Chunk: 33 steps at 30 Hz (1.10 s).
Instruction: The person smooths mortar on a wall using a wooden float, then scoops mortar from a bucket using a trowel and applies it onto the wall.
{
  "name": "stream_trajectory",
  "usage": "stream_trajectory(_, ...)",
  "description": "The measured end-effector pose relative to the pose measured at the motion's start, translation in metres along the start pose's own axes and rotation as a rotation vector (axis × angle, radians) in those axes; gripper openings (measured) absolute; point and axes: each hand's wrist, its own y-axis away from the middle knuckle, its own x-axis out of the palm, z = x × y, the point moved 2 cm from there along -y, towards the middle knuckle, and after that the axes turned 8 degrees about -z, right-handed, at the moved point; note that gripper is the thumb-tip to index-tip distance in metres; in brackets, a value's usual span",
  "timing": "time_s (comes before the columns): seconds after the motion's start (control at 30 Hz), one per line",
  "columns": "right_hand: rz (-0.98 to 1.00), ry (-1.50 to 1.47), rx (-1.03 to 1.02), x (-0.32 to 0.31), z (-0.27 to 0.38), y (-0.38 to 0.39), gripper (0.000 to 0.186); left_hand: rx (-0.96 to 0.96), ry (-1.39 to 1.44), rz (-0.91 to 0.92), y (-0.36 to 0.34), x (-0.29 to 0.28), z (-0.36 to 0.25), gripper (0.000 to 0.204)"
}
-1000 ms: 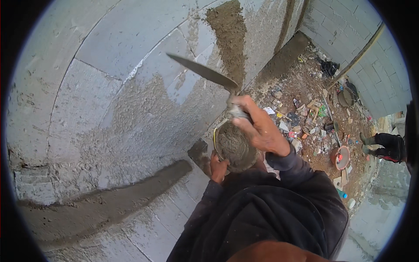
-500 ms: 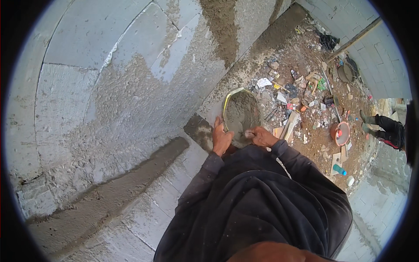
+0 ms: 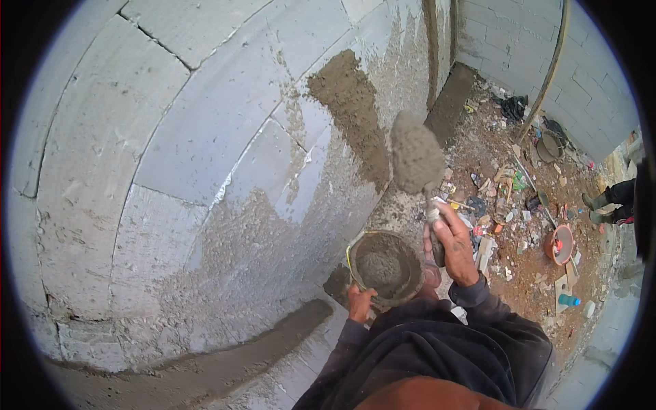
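My left hand [image 3: 360,302] grips the near left rim of a round bucket [image 3: 414,263] holding wet grey mortar [image 3: 384,268]. In my right hand [image 3: 452,244] is the handle of a trowel [image 3: 430,205], raised beyond the bucket. A heap of mortar [image 3: 415,154] covers its blade, so the metal is mostly hidden. To the left stands the block wall [image 3: 253,157], partly coated with rough mortar. A thick brown-grey patch of mortar [image 3: 352,113] clings to it, left of the loaded trowel.
Rubble and litter [image 3: 502,205] cover the ground at right. An orange basin [image 3: 562,244], a blue-green bottle [image 3: 568,301] and a dark tub [image 3: 549,146] lie there. A wooden pole [image 3: 550,72] leans at the far wall. Another person's boots [image 3: 601,208] show at the right edge.
My right hand has lifted the trowel out of the bucket, loaded with mortar, up and away from me. My left hand stays on the rim; the view has shifted.
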Motion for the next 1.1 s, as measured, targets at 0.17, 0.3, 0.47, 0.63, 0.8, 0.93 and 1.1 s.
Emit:
stream_trajectory(0.17, -0.356, -0.061, -0.780, 0.083, 0.049, -0.089, 0.040, 0.095, -0.011, 0.001, 0.012, -0.016, 0.003, 0.045)
stream_trajectory(0.3, -1.217, 0.259, -1.103, 0.129, 0.037, -0.205, 0.042, 0.317, -0.080, 0.014, 0.020, -0.001, -0.012, 0.042)
stream_trajectory(0.47, 0.017, 0.263, -0.773, 0.236, 0.025, -0.142, 0.036, 0.280, -0.075, 0.057, 0.007, -0.014, 0.023, 0.052)
stream_trajectory(0.63, 0.545, 0.297, -0.565, 0.163, 0.028, 0.015, 0.041, 0.466, -0.016, -0.050, 0.022, 0.005, -0.004, 0.042)
stream_trajectory(0.8, 0.715, 1.305, -0.260, 0.000, -0.027, 0.001, 0.039, 0.295, -0.050, -0.007, 0.027, 0.004, -0.006, 0.066)
stream_trajectory(0.93, 0.610, 1.791, -0.053, -0.084, -0.160, -0.001, 0.040, 0.366, -0.336, 0.055, 0.016, 0.023, 0.001, 0.066)
stream_trajectory(1.1, 0.528, 1.720, -0.377, -0.079, -0.243, 0.044, 0.033, 0.457, -0.469, 0.168, 0.022, 0.050, -0.035, 0.066)
